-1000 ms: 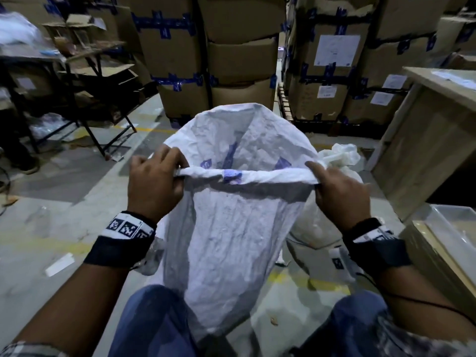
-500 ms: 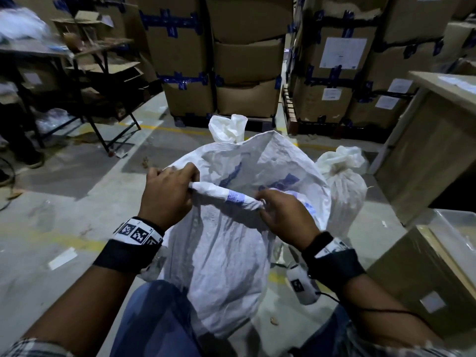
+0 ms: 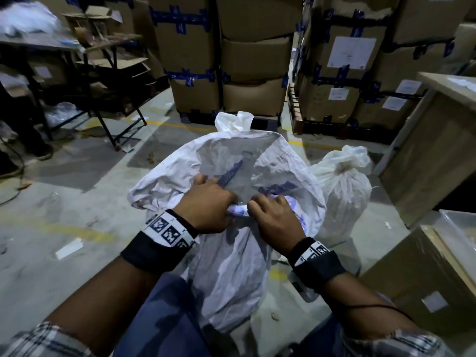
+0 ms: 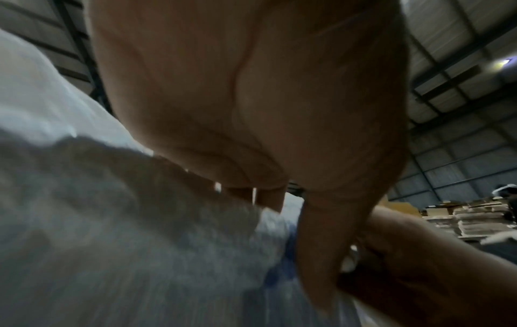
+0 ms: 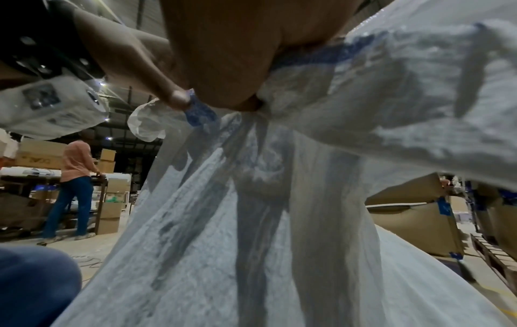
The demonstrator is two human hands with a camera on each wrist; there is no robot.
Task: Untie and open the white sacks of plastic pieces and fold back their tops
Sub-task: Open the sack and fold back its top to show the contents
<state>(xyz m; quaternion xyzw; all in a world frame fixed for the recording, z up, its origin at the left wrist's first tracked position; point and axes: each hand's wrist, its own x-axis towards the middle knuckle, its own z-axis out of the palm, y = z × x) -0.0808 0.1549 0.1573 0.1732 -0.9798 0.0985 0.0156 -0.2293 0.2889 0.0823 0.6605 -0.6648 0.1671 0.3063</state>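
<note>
Centre of the frame: the left hand and right hand are clenching, side by side, the rolled near rim of the open white sack. The rim's long axis is running left to right, the mouth lying beyond both hands; its contents are hidden. A tied sack is standing right of centre.

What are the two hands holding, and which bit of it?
Both the left hand and the right hand grip the open white sack by the rolled near edge of its top, close together.
</note>
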